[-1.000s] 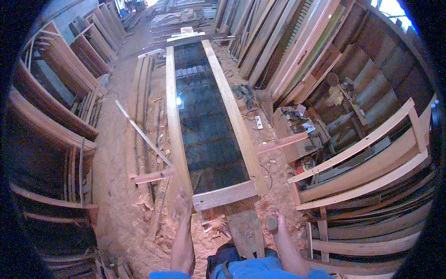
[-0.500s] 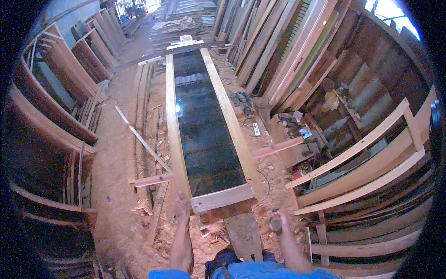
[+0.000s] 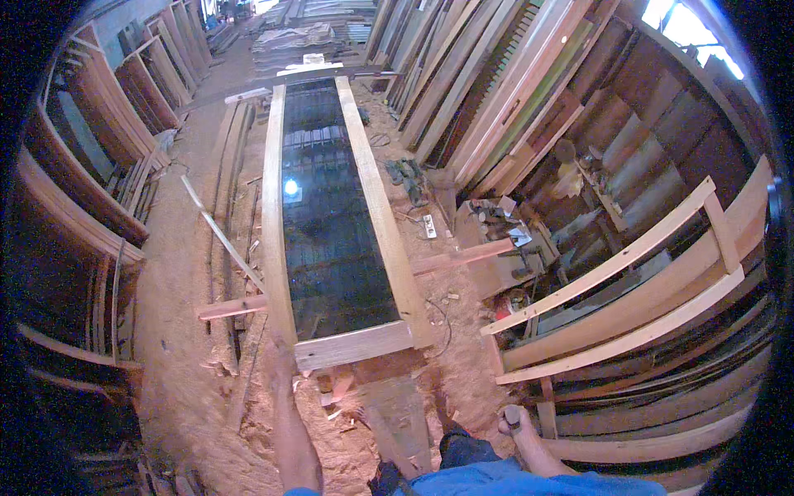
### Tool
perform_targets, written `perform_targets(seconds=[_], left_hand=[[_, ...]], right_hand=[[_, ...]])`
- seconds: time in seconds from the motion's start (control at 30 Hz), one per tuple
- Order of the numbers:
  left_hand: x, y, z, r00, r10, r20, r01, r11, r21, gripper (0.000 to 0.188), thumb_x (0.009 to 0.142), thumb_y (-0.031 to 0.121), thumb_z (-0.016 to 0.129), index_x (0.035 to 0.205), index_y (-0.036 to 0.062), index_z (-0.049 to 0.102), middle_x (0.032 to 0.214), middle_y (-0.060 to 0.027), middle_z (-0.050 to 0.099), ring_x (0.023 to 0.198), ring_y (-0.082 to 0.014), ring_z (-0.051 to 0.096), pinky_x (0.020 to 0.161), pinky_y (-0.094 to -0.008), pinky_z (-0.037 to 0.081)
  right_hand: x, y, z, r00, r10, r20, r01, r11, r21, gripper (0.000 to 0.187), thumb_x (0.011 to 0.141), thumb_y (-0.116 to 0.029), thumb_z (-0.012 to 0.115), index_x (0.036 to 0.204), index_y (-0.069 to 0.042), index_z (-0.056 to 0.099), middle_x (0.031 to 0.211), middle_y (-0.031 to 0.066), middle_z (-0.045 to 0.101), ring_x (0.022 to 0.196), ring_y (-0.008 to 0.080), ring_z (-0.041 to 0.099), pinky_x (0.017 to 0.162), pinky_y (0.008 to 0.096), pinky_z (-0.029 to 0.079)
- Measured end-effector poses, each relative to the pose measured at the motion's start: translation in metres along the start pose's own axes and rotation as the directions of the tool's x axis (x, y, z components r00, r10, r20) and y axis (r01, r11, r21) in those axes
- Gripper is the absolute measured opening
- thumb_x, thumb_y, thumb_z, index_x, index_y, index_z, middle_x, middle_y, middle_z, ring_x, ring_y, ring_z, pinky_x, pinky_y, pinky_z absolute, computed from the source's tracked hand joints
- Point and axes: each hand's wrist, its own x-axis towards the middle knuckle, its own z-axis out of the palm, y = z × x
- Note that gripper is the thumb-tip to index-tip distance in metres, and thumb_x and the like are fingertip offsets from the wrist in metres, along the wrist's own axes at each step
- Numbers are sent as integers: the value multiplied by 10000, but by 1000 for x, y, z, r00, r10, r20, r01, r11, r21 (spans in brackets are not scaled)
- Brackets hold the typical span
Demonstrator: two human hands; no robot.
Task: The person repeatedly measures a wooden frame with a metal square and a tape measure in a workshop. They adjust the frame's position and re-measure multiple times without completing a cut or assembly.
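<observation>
Left hand (image 3: pixel 282 355) at near-left corner of pale wooden frame (image 3: pixel 370 198) around dark glossy panel (image 3: pixel 335 240); cannot tell its grip. Right grip (image 3: pixel 516 426) curled round blunt brownish object (image 3: pixel 513 414).

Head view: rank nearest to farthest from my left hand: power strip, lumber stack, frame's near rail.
1. Near rail: just right of the left hand.
2. Power strip: right of the frame.
3. Lumber stack: beyond the frame's far end.

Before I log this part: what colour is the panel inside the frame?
The panel is near-black and glossy with bluish reflections, best seen in the head view.
</observation>
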Motion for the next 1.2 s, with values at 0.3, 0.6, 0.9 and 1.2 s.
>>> perform_targets(seconds=[0.3, 0.6, 0.9, 1.2], left_hand=[[9, 9, 59, 962, 212, -174, -139, 923, 359, 637, 1029, 460, 578, 1459, -9, 566, 1298, -308, 662, 1241, -499, 604, 1094, -575, 455], [-169, 230, 238, 910, 375, -178, -294, 885, 362, 1123, 795, 508, 850, 1617, -16, 291, 1600, -303, 369, 1503, -481, 318, 1265, -602, 208], [-142, 230, 315, 929, 214, -301, -10, 829, 559, 1023, 854, 286, 784, 1661, 24, 213, 1694, -229, 280, 1594, -427, 202, 1312, -598, 103], [-154, 314, 296, 927, -50, -371, 230, 858, 458, 876, 915, 238, 701, 1646, 18, 272, 1650, -223, 367, 1567, -397, 297, 1304, -522, 243]], right_hand=[[43, -136, -61, 996, 75, -41, -69, 990, 127, 164, 967, -325, 680, 957, -170, 628, 766, -18, 634, 636, 152, 607, 551, 295, 487], [197, -262, -140, 812, 279, 513, -573, 550, 608, 131, 980, -143, 669, 913, -67, 587, 709, -4, 593, 633, 122, 619, 625, 274, 564], [288, -413, -150, 745, 2, 667, -565, 532, 630, 191, 1009, -152, 642, 883, -32, 565, 722, 34, 601, 615, 125, 630, 635, 266, 579], [507, -612, -88, 748, 284, 600, -545, 778, 312, 226, 1047, -235, 672, 959, -63, 555, 731, -31, 534, 671, 85, 549, 725, 262, 508]])
